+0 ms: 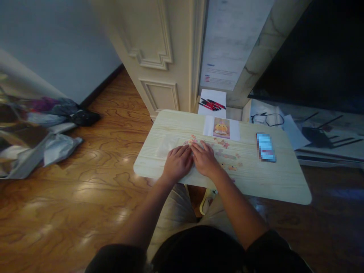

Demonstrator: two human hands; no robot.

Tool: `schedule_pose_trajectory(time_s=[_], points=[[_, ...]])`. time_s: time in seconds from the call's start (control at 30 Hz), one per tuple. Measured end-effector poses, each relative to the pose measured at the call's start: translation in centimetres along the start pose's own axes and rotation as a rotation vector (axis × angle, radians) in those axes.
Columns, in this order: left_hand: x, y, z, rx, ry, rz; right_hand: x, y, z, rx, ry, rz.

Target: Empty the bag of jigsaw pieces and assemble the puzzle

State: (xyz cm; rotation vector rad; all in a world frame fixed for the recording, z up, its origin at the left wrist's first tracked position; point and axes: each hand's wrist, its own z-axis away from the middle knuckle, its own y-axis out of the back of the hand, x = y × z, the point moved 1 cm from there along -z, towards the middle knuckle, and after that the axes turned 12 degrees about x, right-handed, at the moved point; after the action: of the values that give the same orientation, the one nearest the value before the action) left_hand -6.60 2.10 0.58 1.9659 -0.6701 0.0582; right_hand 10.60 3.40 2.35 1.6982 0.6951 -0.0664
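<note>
Both my hands rest side by side on a small pale wooden table. My left hand lies palm down with its fingers stretched forward over a clear plastic sheet. My right hand lies flat beside it, its fingertips at a cluster of small pinkish puzzle pieces. More loose pieces lie scattered to the right of my right hand. A picture card with an orange figure lies beyond the pieces. Neither hand grips anything that I can see.
A blue phone-like object lies on the table's right part. Red and black pens sit on white paper behind the table. A cream panelled door stands ahead. Bags lie on the wooden floor at left. Papers and cables lie at right.
</note>
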Motion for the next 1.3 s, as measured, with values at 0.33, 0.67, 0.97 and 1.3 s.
schedule_pose_trajectory(time_s=[0.33, 0.67, 0.97, 1.3], points=[[0.0, -0.9, -1.3, -0.062, -0.051, 0.040, 0.8, 0.5, 1.5, -0.011, -0.034, 0.066], [-0.3, -0.7, -1.2, -0.069, -0.040, -0.021, 5.7, 3.0, 2.3, 0.137, -0.205, 0.147], [-0.5, 0.1, 0.2, -0.037, 0.009, 0.019, 7.9, 3.4, 2.9, 0.113, -0.242, 0.232], [-2.1, 0.6, 1.2, 0.084, 0.107, 0.088, 6.1, 3.2, 3.1, 0.106, -0.194, 0.187]])
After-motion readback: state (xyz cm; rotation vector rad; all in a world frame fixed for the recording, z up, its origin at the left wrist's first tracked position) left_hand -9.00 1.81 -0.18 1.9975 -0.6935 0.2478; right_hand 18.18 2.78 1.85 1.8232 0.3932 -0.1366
